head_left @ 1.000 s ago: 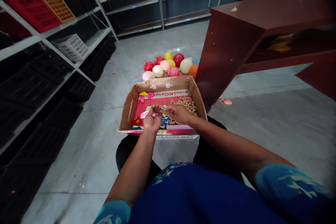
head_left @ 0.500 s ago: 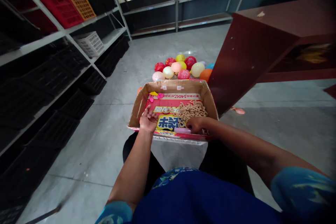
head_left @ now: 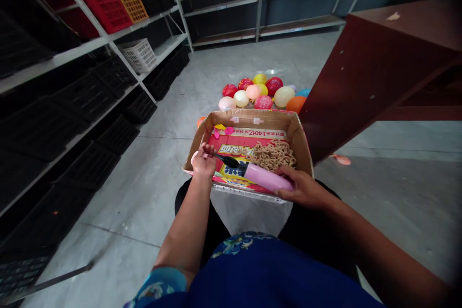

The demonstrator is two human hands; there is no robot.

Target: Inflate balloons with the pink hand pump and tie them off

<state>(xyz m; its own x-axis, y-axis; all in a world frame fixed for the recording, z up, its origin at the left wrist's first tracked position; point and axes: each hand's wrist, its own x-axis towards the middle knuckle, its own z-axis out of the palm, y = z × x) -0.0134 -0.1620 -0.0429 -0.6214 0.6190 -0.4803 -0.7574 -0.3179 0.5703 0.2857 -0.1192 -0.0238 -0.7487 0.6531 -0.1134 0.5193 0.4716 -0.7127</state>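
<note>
My right hand (head_left: 302, 186) is wrapped round the barrel of a pink balloon pump (head_left: 267, 177), whose black nozzle points left over the cardboard box (head_left: 249, 195) on my lap. At the nozzle's tip, my left hand (head_left: 204, 162) is palm up with curled fingers, closed on a small pale pink balloon (head_left: 194, 156) that is mostly hidden. Inside the box, a heap of beige knotted cord or rings (head_left: 276, 153) lies at the right. Pink and yellow limp balloons (head_left: 220, 130) rest in its far left corner.
Several inflated balloons (head_left: 263, 102) lie on the floor beyond the box. A dark red wooden piece of furniture (head_left: 346, 77) leans at the right. Shelving with black crates (head_left: 101, 163) lines the left side. A limp balloon (head_left: 341, 159) lies on the floor at the right.
My right hand has lifted the pump from the box floor, and its nozzle now reaches my left hand. The view has shifted slightly, moving the scene rightward.
</note>
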